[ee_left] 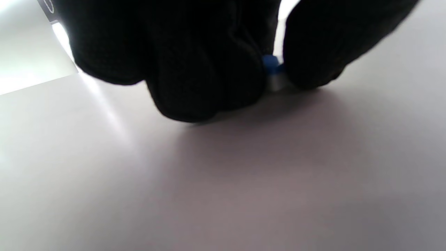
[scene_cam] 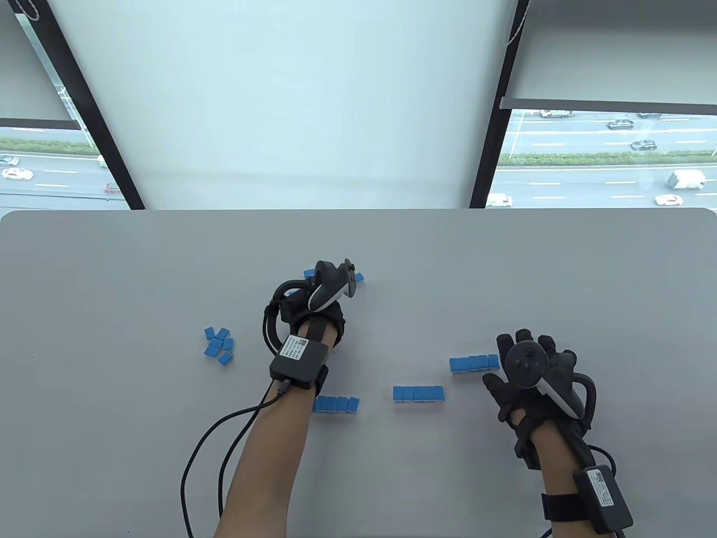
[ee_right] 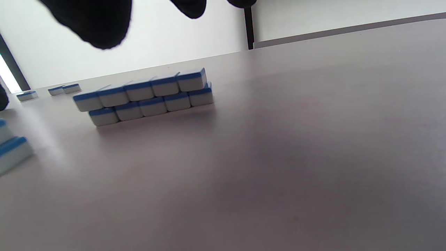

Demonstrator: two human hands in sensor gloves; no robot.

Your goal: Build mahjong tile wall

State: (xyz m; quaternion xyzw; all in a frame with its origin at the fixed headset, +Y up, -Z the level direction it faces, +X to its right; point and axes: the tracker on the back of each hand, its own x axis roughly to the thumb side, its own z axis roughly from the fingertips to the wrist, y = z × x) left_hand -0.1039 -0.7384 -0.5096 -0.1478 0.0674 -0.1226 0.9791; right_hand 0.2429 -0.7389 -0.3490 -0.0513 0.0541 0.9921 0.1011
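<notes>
At about nine o'clock on the desk (scene_cam: pixel 112 269) lies a loose cluster of tiles (scene_cam: pixel 219 346), blue backs up and unsorted.

Just right of it, the left hand (scene_cam: pixel 311 305) reaches toward twelve o'clock, onto a second small group of far tiles (scene_cam: pixel 359 277) that shows only at its edges around the glove. In the left wrist view its thumb and curled fingers (ee_left: pixel 205 69) pinch a single tile (ee_left: pixel 273 69) that sits on or barely above the desk. So the step in hand appears to be picking a loose tile for stacking.

Nearer the person, at six o'clock, stand three finished runs: the left stack (scene_cam: pixel 336 404), partly hidden by the forearm, the middle stack (scene_cam: pixel 418 393), and the right stack (scene_cam: pixel 473 363). The right wrist view shows the right stack (ee_right: pixel 146 96) two tiles high, its upper row shifted slightly off the lower.

At about four o'clock the right hand (scene_cam: pixel 529 370) is spread flat with straight fingers, holding nothing, just beside the right stack's end; whether it touches cannot be told.

The wall looks roughly half built. The next move calls for carrying the pinched tile to a stack, setting it down flush with blue face up, and closing the gaps between the three runs without toppling the upper rows.
</notes>
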